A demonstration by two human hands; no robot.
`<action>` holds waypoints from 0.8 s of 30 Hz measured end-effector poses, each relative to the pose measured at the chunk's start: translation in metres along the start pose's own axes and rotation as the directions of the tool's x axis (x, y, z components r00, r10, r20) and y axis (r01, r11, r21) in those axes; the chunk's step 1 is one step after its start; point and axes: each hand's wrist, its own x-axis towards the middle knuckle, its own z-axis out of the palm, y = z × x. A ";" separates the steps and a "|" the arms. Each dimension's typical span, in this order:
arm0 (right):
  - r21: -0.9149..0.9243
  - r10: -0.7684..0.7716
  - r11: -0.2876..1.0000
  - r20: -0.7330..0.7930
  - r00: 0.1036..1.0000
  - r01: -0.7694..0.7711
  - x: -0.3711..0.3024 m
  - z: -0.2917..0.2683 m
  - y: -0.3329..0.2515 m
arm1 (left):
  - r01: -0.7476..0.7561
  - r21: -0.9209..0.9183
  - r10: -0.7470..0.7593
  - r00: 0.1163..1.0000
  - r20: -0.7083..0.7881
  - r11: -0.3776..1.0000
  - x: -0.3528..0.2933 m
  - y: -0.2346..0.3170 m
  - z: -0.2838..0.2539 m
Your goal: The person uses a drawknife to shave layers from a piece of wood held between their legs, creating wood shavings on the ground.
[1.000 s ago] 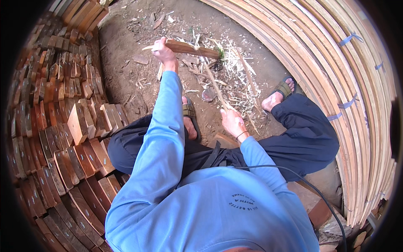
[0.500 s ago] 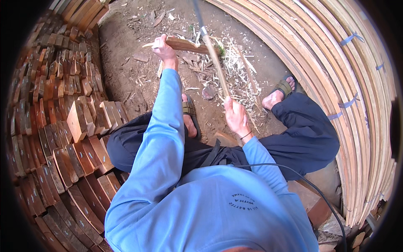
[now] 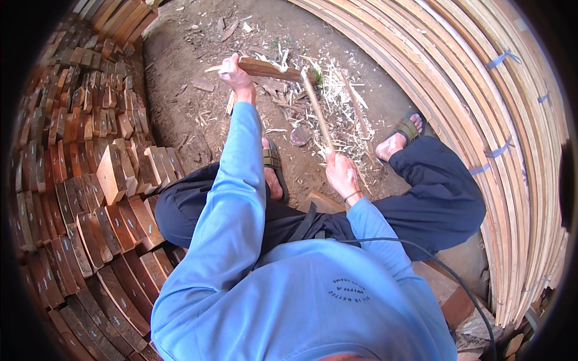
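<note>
My left hand (image 3: pixel 236 77) is closed around the left end of a rough, split piece of wood (image 3: pixel 268 68), whose pale tip sticks out past my fingers. The wood lies roughly crosswise above the ground, with a curled sliver on its upper edge. My right hand (image 3: pixel 342 172) grips the lower end of a long-handled chopping knife (image 3: pixel 318 111). Its pale wooden handle slants up and left, and the head end meets the right end of the wood. The blade is hardly visible there, so I cannot tell how deep it sits.
Wood chips (image 3: pixel 343 90) and shavings litter the dirt ground beneath. Stacked short boards (image 3: pixel 114 234) rise along the left. Long planks (image 3: pixel 475 120), bound with bluish straps, curve along the right. My sandalled feet (image 3: pixel 394 141) stand apart, and a black cable (image 3: pixel 445 265) crosses my lap.
The chopping knife's head has come down from upright above the wood to its right end. My right hand has dropped slightly, and the left hand with the wood has shifted very little.
</note>
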 end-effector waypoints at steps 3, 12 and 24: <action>0.154 -0.050 0.986 -0.069 0.996 0.060 -0.006 -0.010 -0.016 | -0.031 0.057 0.031 0.999 0.009 0.998 0.001 0.004 0.004; 0.163 0.016 0.987 -0.070 0.997 -0.004 -0.005 -0.013 -0.006 | -0.019 0.144 0.014 0.999 0.036 0.989 -0.007 0.009 0.012; 0.217 -0.247 0.911 -0.391 0.886 0.350 0.050 -0.125 -0.067 | -0.169 0.423 -0.046 0.891 0.453 0.890 -0.089 0.018 0.110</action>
